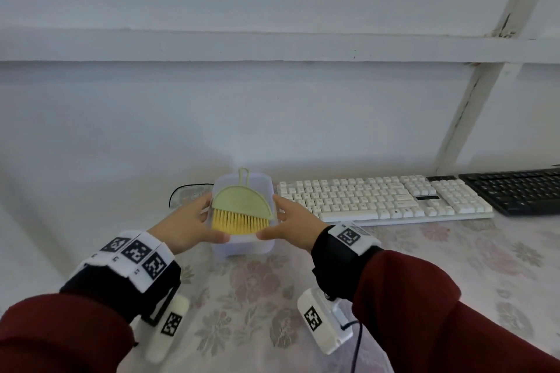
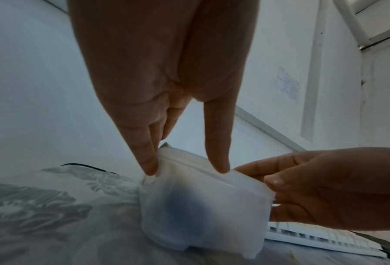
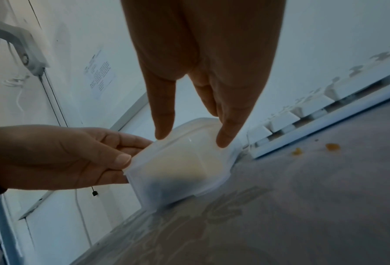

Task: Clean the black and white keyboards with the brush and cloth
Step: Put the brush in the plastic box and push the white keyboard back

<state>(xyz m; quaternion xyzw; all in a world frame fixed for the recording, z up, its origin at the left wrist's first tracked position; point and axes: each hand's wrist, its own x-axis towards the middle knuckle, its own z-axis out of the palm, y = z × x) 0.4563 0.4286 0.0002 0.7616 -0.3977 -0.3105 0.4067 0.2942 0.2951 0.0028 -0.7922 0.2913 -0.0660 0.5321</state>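
A green brush with yellow bristles lies across the top of a translucent plastic box at the middle of the table. My left hand grips the box's left side and my right hand grips its right side, thumbs on the near rim. In the left wrist view my fingers touch the rim of the box, and a dark bluish shape shows through its wall. The white keyboard lies just right of the box. The black keyboard lies at the far right.
A floral tablecloth covers the table. A black cable curves behind the box at the left. Orange crumbs lie on the cloth near the white keyboard. The wall and a white slanted bar stand close behind.
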